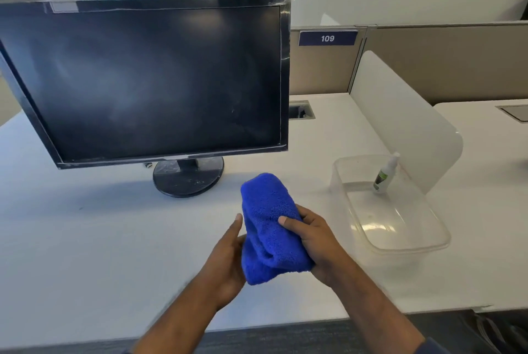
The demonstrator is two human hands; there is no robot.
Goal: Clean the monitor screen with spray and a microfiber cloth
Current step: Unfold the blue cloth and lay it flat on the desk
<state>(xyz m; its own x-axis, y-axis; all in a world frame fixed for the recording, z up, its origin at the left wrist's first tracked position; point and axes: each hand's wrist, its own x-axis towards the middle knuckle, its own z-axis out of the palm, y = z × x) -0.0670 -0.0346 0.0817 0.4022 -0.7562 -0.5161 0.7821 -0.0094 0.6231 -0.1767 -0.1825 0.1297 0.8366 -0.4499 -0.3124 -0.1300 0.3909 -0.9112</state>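
A black monitor (148,82) stands on a round base on the white desk, its dark screen hazy and smudged. Below its right corner I hold a folded blue microfiber cloth (268,228) above the desk. My right hand (314,242) grips the cloth from the right, thumb across its front. My left hand (228,256) cups the cloth's left side, fingers behind it and thumb up. A small white spray bottle (384,175) with a green and black label stands upright in a clear plastic tub (414,242) to the right.
The white desk (85,253) runs to a front edge near the bottom of the view. A translucent divider panel (405,119) stands behind the tub. A cable port (301,110) sits behind the monitor's right edge. Cubicle walls with a "109" tag lie beyond.
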